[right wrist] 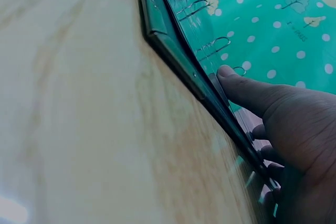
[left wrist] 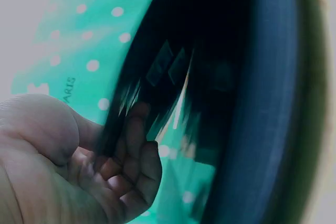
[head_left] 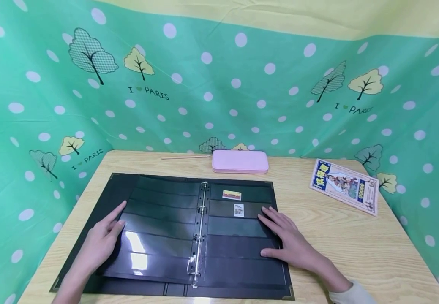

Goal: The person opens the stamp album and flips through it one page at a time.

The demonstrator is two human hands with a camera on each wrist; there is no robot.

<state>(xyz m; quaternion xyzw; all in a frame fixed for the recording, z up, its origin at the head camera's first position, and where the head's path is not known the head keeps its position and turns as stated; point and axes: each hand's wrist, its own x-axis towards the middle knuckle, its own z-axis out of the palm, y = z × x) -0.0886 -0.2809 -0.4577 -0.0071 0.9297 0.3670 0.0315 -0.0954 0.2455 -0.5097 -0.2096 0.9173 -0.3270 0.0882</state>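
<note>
An open black stamp album (head_left: 167, 291) with ring-bound pocket pages lies on the table. My left hand (head_left: 100, 240) is at the outer edge of the left page (head_left: 158, 219), pinching it between thumb and fingers; in the left wrist view the dark sheet passes between the thumb and curled fingers (left wrist: 139, 166). My right hand (head_left: 289, 238) rests with spread fingers on the outer edge of the right page (head_left: 238, 270), its thumb (right wrist: 247, 87) flat on the sheet. That page's upper pockets hold a red and yellow stamp (head_left: 232, 195) and a pale grey stamp (head_left: 238, 210).
A pink pencil case (head_left: 240, 161) lies behind the album, with a thin brush (head_left: 185, 157) to its left. An illustrated booklet (head_left: 344, 185) lies at the table's back right. A green dotted curtain (head_left: 219, 84) surrounds the wooden table (head_left: 341, 236).
</note>
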